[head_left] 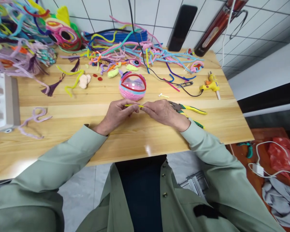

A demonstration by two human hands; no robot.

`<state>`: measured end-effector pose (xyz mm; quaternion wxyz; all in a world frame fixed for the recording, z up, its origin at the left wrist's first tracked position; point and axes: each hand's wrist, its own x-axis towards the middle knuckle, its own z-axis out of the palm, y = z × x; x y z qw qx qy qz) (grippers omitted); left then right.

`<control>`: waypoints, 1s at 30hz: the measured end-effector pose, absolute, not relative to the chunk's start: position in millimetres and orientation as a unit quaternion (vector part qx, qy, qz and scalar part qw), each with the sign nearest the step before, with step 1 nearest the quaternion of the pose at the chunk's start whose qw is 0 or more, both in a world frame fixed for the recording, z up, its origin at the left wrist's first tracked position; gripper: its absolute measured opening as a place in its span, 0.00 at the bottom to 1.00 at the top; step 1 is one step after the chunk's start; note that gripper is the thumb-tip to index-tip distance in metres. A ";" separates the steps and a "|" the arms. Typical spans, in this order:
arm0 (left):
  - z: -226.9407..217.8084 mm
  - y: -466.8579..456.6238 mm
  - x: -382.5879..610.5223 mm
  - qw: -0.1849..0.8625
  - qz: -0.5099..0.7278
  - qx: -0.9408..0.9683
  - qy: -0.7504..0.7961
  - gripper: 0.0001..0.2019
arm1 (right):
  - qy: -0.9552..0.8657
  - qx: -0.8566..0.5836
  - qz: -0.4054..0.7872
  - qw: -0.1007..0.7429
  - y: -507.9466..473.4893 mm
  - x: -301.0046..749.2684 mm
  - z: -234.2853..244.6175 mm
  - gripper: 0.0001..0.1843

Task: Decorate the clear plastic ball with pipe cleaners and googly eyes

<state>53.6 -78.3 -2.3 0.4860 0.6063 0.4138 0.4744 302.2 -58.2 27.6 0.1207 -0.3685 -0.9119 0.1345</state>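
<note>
A short yellow pipe cleaner stretches between my two hands, low over the wooden table. My left hand pinches one end of it between thumb and fingers. The other end is gripped by the fingertips of my right hand. Just beyond my hands sits a round pink craft piece with a clear window rimmed in red and a light blue band. Pliers with yellow and green handles lie beside my right hand, partly hidden by it. Small white and yellow scraps rest behind that hand.
Loose pipe cleaners pile along the tiled wall, with a colourful finished figure at back left. A yellow glue gun lies right, its cord crossing the table. A phone and a red flask stand behind. A white box is left.
</note>
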 end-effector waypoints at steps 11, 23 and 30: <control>-9.5 -76.3 51.7 0.458 0.468 0.615 0.440 0.21 | -0.890 -0.372 0.197 0.175 -63.4 299.0 10.7 0.27; -10.7 -74.9 51.4 0.507 0.493 0.580 0.405 0.27 | -0.776 -0.347 0.445 0.282 -66.0 301.7 19.6 0.25; -12.4 -75.0 52.6 0.522 0.503 0.558 0.404 0.27 | -0.722 -0.327 0.543 0.279 -65.3 301.1 18.9 0.22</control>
